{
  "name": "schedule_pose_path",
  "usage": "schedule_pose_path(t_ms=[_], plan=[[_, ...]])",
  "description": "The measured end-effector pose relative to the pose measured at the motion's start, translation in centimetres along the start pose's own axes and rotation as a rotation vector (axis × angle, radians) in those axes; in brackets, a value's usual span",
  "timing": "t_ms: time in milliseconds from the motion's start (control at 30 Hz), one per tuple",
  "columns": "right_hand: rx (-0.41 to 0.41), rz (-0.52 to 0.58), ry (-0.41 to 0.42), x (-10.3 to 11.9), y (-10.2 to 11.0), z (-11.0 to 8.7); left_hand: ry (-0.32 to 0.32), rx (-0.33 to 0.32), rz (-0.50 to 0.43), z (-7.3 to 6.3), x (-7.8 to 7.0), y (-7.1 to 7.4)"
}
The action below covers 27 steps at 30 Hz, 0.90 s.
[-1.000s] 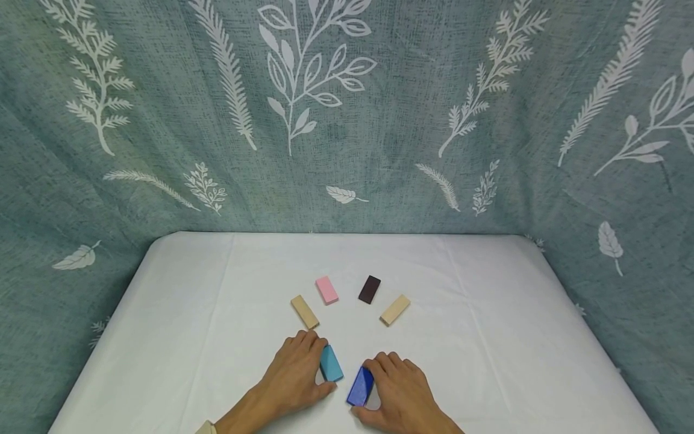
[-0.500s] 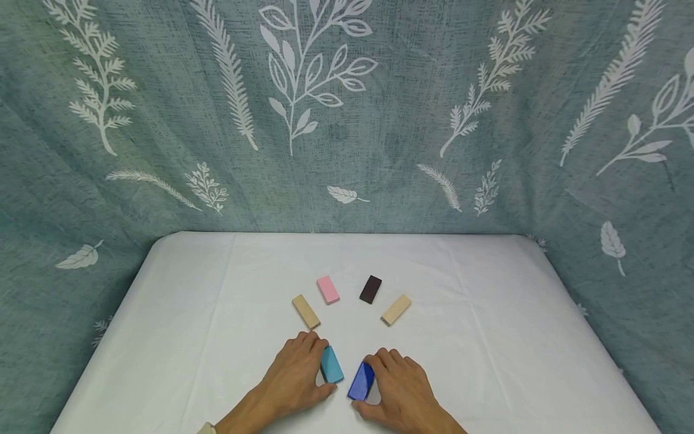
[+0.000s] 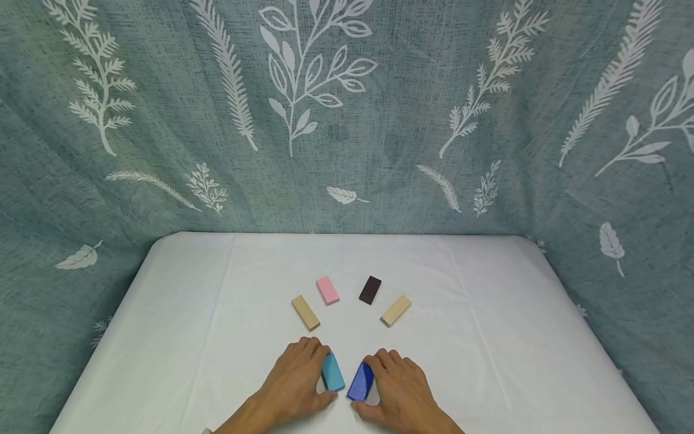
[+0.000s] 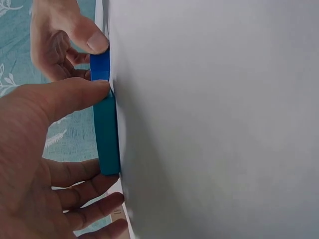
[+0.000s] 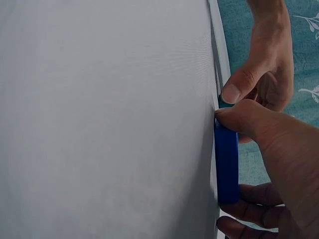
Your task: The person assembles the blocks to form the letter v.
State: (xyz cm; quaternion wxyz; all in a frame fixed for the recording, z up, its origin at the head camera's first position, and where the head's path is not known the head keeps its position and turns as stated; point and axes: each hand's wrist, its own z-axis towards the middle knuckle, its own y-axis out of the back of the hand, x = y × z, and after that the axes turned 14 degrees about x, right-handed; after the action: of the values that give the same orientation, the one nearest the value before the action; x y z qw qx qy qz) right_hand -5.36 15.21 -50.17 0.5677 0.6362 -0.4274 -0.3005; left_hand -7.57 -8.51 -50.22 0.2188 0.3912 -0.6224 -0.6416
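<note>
Low in the head view, my left hand (image 3: 297,381) grips a light blue block (image 3: 333,372) by its two ends, thumb at the near end and fingers at the far one. My right hand (image 3: 401,389) holds a dark blue block (image 3: 360,382) the same way, just to the right. Both blocks lie slanted on the white cloth, their near ends close together with a narrow gap. In the left wrist view the teal side of the light blue block (image 4: 106,134) shows between thumb and fingers. The right wrist view shows the dark blue block (image 5: 228,164) pinched likewise.
Beyond the hands, a pink block (image 3: 328,290) and a dark brown block (image 3: 370,290) lie at the back. Two pale wooden blocks (image 3: 306,312) sit nearer, one on each side. The white-covered table (image 3: 515,337) ends at a green leaf-patterned curtain (image 3: 390,120).
My left hand has drawn the light blue block slightly toward me. The dark blue block, in my right hand, has shifted slightly away from me since a second ago. The other blocks lie still.
</note>
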Motion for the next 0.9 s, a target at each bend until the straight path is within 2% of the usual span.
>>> schedule_pose_path(t_ms=[167,567,900], plan=[[-0.013,-0.020,0.001,0.13,-0.16,0.08,0.000,0.030,-0.007,-0.15,-0.33,-0.01],[0.004,-0.041,-0.013,0.46,0.11,0.14,-0.006,0.015,0.002,-0.35,-0.65,0.04],[-0.007,-0.046,-0.010,0.51,-0.04,0.17,-0.003,0.043,-0.002,-0.50,-0.79,0.28]])
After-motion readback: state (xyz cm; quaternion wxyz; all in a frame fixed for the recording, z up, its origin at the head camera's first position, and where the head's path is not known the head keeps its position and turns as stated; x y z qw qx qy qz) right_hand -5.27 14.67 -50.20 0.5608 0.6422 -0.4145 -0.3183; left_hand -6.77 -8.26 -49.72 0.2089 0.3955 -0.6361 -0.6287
